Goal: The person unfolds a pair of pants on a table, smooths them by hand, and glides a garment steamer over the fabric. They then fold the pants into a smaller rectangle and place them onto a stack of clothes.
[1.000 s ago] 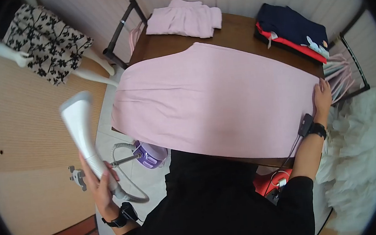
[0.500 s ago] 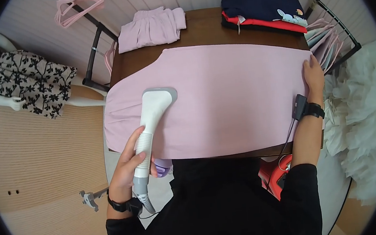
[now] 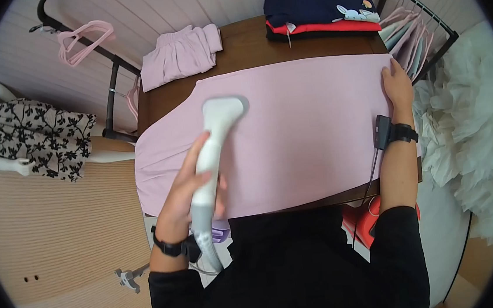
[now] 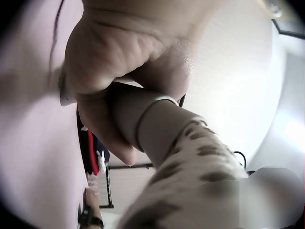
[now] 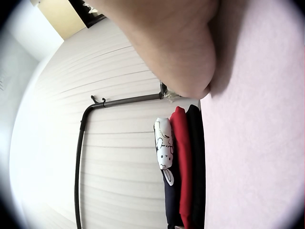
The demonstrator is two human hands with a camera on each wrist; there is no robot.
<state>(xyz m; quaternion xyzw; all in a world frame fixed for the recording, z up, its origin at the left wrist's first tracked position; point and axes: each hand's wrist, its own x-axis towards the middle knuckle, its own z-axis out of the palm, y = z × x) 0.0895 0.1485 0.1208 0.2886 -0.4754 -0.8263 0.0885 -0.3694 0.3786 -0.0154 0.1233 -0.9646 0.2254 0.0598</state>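
My left hand (image 3: 193, 182) grips the white handle of a garment steamer (image 3: 220, 116), fingers and thumb wrapped round it. The steamer's head overlaps the left half of a pink garment (image 3: 308, 125) spread over a brown table (image 3: 243, 46). In the left wrist view the grey lower end of the handle (image 4: 159, 121) comes out of my palm, with the hose below. At the garment's right edge my right hand (image 3: 399, 85) rests with its fingers extended along the cloth. The garment's left end shows creases, while its middle looks smooth.
Folded pink clothing (image 3: 182, 55) lies at the table's back left, and a stack of navy and red clothes (image 3: 318, 7) at the back right. Pink hangers (image 3: 87, 40) hang on a black rack. A mannequin in a floral skirt (image 3: 43, 136) stands left; white ruffled fabric (image 3: 462, 135) hangs right.
The steamer swung from beside the table onto the garment, then moved slightly right and away from me along it. My right hand stayed at the garment's right edge. The head view turned.
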